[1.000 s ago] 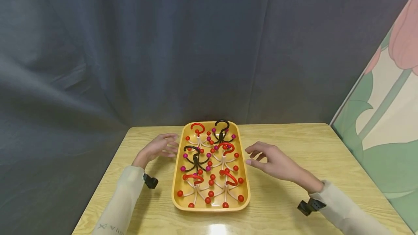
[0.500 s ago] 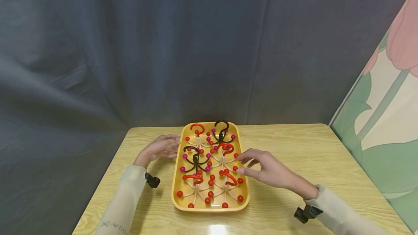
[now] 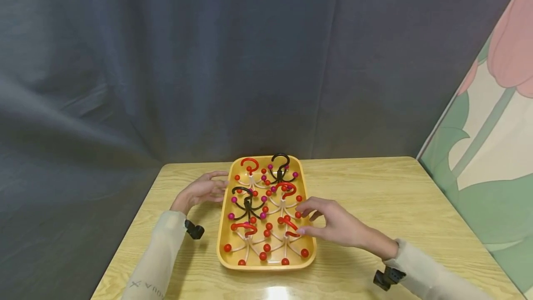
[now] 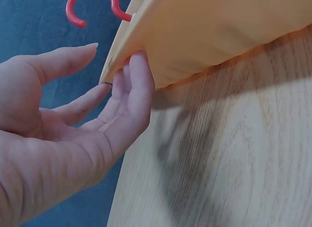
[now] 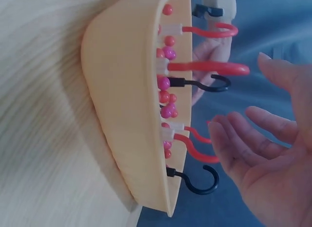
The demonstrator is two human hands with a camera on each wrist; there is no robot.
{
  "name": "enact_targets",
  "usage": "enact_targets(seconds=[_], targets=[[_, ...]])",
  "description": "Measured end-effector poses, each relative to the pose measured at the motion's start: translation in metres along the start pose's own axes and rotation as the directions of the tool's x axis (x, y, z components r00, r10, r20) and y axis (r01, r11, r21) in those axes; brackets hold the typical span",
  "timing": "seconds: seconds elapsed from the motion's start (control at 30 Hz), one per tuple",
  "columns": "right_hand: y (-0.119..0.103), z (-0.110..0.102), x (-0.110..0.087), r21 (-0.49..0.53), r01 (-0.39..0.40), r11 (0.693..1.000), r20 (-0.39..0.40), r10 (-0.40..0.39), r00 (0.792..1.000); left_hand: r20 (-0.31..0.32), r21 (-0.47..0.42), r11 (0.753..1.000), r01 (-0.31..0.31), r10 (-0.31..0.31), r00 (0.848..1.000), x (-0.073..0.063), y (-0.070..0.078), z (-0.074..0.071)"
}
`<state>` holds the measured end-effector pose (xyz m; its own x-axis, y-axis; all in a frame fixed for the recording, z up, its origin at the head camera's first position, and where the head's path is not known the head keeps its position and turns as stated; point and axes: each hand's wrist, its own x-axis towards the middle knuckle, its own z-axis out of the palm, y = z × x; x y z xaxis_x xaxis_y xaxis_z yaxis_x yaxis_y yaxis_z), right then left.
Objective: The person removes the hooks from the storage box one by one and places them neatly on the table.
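Observation:
A yellow tray [image 3: 266,266] holds several small hooks with spreading, ball-tipped arms. Some have red hooks and white arms, such as the front right one [image 3: 287,240] and the front left one [image 3: 248,240]; two are black, one at middle left [image 3: 248,204], one at back right [image 3: 280,176]. My left hand [image 3: 203,189] lies along the tray's left side, its fingertips at the wall under the rim in the left wrist view. Over the right rim hovers my right hand [image 3: 338,224], thumb and fingers apart, near the front right red hook, holding nothing.
The tray stands on a light wooden table [image 3: 358,179]. A dark grey curtain [image 3: 233,68] hangs behind the table and at the left. At the right stands a panel [image 3: 495,152] painted with flowers.
My right hand has moved left and toward me, from beside the tray to over its right rim. The left hand has stayed nearly in place beside the tray.

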<state>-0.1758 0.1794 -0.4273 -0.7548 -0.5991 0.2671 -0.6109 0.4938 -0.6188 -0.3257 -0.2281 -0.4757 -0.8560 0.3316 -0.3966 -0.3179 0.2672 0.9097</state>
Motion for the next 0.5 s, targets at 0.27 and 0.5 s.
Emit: enact_targets(seconds=[0.27,0.5], targets=[[-0.002,0.014,0.000,0.097,0.021,0.995,-0.011,-0.020,1.000,0.032,-0.083,0.996,0.005,-0.003,0.999,0.003,-0.002,-0.002],[-0.001,0.022,-0.001,0.104,0.002,0.995,-0.023,0.001,1.000,0.117,-0.125,0.992,0.031,-0.016,0.993,0.004,-0.002,-0.004]])
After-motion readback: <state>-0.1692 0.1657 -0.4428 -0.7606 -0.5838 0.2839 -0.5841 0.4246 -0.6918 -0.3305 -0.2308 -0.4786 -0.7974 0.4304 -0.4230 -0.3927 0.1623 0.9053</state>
